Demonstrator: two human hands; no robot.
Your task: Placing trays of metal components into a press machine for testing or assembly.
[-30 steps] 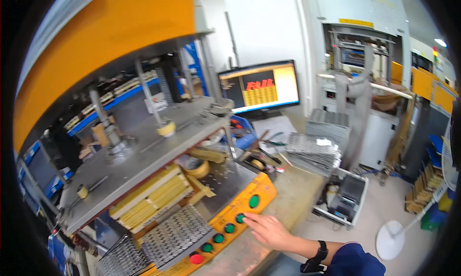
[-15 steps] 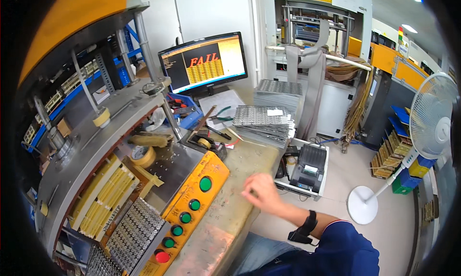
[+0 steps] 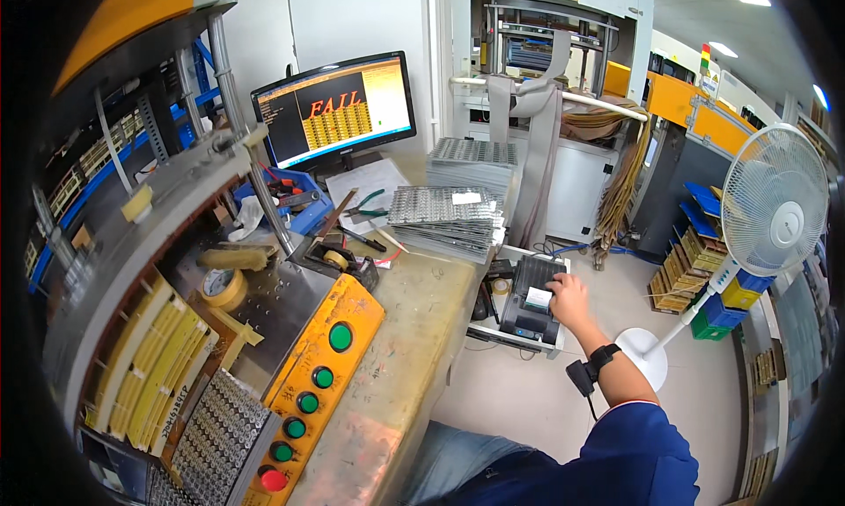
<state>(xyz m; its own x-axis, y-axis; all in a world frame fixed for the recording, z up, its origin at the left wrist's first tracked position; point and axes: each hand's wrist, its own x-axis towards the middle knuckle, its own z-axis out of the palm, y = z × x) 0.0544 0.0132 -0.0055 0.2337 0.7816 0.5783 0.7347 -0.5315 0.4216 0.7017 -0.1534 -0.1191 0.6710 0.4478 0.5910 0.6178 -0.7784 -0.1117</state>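
Note:
My right hand (image 3: 570, 300) reaches over a black label printer (image 3: 528, 323) in the open drawer to the right of the bench. Its curled fingertips meet the right edge of a white label (image 3: 539, 298) that sticks out of the printer's top. The thumb and finger look closed on that edge, though the contact is small in the picture. A black strap with a small device (image 3: 591, 370) sits round my right wrist. My left hand is out of the picture.
A press with an orange button panel (image 3: 330, 365) fills the left side. Stacked metal panels (image 3: 444, 209), pliers (image 3: 365, 209) and a blue tool bin (image 3: 304, 209) lie on the bench before a monitor (image 3: 334, 110). A white fan (image 3: 775, 207) stands at right.
My right hand has moved right, from above the bench edge to the label on the printer. The whole view has shifted slightly, with the bench and press now further left.

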